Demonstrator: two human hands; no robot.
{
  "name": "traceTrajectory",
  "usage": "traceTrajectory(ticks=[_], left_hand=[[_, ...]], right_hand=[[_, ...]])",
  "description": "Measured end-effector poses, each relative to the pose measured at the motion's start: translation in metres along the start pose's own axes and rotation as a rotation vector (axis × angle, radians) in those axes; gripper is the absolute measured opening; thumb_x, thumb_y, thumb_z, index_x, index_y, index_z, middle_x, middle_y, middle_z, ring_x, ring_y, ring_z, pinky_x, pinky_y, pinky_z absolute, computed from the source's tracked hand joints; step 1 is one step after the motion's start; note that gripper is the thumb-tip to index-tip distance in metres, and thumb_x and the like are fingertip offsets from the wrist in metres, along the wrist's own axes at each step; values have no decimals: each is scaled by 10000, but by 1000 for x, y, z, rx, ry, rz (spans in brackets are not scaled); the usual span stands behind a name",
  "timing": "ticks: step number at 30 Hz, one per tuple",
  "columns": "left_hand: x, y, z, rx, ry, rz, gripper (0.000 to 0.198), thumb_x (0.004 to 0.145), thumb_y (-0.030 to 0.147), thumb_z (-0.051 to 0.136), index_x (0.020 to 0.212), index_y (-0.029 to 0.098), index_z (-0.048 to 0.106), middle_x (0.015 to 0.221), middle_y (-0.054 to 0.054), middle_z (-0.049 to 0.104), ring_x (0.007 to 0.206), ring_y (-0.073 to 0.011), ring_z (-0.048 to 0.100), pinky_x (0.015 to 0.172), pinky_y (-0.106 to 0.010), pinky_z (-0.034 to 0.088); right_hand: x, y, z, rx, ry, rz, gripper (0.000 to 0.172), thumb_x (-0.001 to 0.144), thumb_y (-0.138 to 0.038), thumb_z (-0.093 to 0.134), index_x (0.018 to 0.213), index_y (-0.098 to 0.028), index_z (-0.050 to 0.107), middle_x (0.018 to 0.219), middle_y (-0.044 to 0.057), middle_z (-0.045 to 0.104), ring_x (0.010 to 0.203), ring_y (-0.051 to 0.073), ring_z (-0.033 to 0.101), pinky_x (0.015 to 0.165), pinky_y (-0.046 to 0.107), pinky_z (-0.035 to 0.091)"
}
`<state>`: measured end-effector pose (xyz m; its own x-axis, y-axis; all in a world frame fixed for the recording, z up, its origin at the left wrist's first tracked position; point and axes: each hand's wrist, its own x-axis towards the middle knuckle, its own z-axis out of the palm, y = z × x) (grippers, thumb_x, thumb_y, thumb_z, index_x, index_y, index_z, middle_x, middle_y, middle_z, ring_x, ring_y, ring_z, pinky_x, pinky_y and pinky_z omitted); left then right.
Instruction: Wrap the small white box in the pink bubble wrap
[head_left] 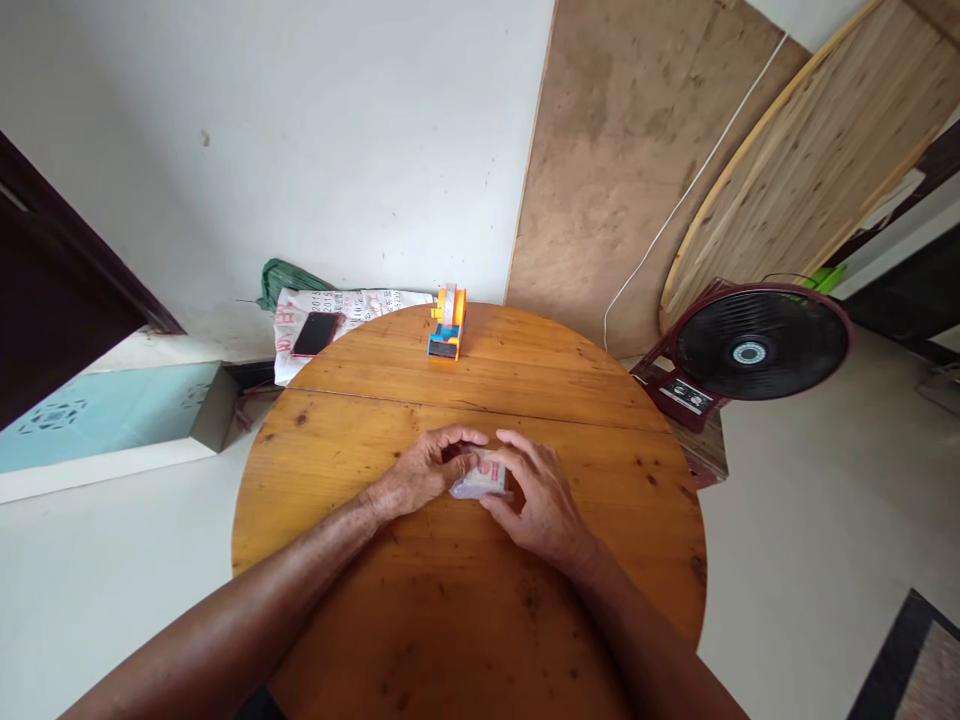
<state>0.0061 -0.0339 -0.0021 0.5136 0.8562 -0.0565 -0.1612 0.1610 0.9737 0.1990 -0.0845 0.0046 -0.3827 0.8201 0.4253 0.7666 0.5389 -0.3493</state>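
Observation:
A small pack in clear plastic wrap (480,485), pale with red print on its top, rests on the round wooden table (360,610) in front of me. My left hand (424,473) grips its left side, with the thumb across the top and the fingers curled along the far edge. From the right, my right hand (541,500) closes round the pack, thumb at the near edge and fingers over the right side. Fingers hide part of the pack. Beyond both hands stands an orange and blue tape dispenser (448,325) with a roll in it.
Behind the table's far left edge, a dark phone (315,334) lies on a printed white sack (289,310), beside a green bag (289,280). A dark red fan (750,345) stands at the right. A white wall (337,130) and a brown board (592,170) rise behind.

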Motion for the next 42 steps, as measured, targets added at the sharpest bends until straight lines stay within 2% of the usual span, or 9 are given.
traceTrajectory(ticks=[4, 8, 14, 21, 27, 31, 38, 42], left_hand=[[-1, 0, 0, 1, 5, -7, 392, 744, 400, 761, 1036, 160, 658, 853, -35, 694, 731, -144, 604, 666, -249, 453], [0, 1, -1, 15, 62, 9, 385, 754, 413, 745, 1037, 165, 660, 890, -33, 688, 750, -148, 606, 696, -260, 462], [2, 4, -5, 34, 173, 36, 317, 760, 387, 744, 974, 161, 686, 915, -33, 682, 823, -156, 602, 795, -269, 459], [2, 2, -5, -13, 105, 23, 381, 706, 393, 789, 984, 161, 671, 867, -26, 687, 768, -152, 611, 736, -272, 466], [3, -1, -6, -26, 66, 6, 402, 700, 381, 797, 1007, 162, 655, 926, -33, 692, 804, -147, 623, 748, -270, 474], [5, -1, -7, -36, 87, 15, 420, 673, 391, 813, 989, 160, 661, 934, -26, 688, 827, -146, 624, 774, -270, 475], [4, 6, -5, -15, 154, -13, 455, 653, 424, 820, 974, 147, 655, 890, -31, 694, 787, -144, 617, 741, -264, 472], [3, 8, -4, -21, 166, -16, 472, 625, 430, 836, 952, 141, 658, 880, -30, 693, 782, -143, 619, 735, -258, 470]], right_hand=[[0, 0, -3, 73, 5, 28, 477, 761, -272, 645, 1219, -233, 515, 1376, 111, 498, 1254, 284, 475, 1036, 453, 382], [-2, 3, -6, 88, 48, 21, 477, 773, -294, 625, 1226, -224, 491, 1383, 125, 486, 1267, 293, 466, 1037, 457, 375], [-2, 4, -8, 95, 75, 7, 387, 778, -275, 608, 1153, -216, 534, 1362, 127, 493, 1247, 287, 483, 1023, 440, 376], [0, 2, -9, 67, 79, -26, 303, 784, -273, 611, 1084, -231, 631, 1369, 101, 491, 1153, 279, 543, 978, 435, 404], [1, 2, -9, 13, 70, -83, 280, 771, -244, 633, 1048, -246, 676, 1358, 89, 510, 1077, 274, 568, 928, 437, 419], [0, 1, -9, 60, 82, -67, 298, 771, -249, 626, 1068, -247, 652, 1348, 88, 522, 1092, 277, 568, 936, 447, 423], [0, 5, -13, 179, 225, 34, 221, 818, -226, 569, 1033, -224, 618, 1268, 104, 569, 1132, 265, 565, 969, 438, 426], [0, 6, -12, 148, 206, 1, 256, 808, -224, 587, 1059, -219, 632, 1285, 108, 563, 1123, 268, 570, 964, 440, 428]])
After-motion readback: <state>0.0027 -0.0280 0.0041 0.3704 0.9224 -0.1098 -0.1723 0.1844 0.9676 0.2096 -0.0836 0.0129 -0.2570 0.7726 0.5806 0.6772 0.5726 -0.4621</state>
